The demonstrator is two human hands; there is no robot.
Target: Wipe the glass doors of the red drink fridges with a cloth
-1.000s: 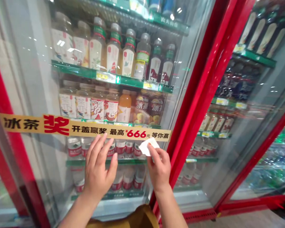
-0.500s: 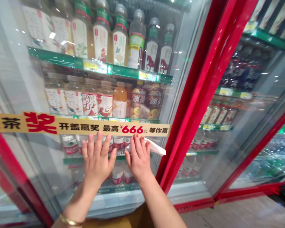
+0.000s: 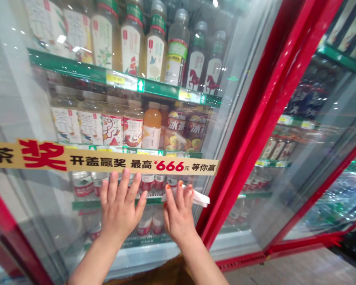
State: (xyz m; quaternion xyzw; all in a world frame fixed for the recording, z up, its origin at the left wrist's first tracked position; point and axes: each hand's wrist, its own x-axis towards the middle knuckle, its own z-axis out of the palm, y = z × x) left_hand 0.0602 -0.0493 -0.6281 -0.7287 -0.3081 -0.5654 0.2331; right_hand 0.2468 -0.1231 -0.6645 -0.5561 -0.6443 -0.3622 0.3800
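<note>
At six o'clock from the yellow strip (image 3: 102, 159), your left hand (image 3: 119, 211) spreads, grip released. Your right hand (image 3: 178, 217) lies unclenched over the white tissue (image 3: 201, 198), which juts toward two o'clock.

Upper limbs and clothing of the wearer. Right hand (image 3: 179, 219): small and bare, the fingers slim and rounded at the tips; nails (image 3: 167, 187) orange-red, the colour showing on fingers and thumb alike. Left hand (image 3: 118, 215): likewise bare, with a broad back and tapering fingers; its nails are too indistinct to judge for polish. Below each hand, the forearm is uncovered as far as it shows. Below and between the hands: a brown garment (image 3: 157, 273), dark-toned, its cut unclear.
</note>
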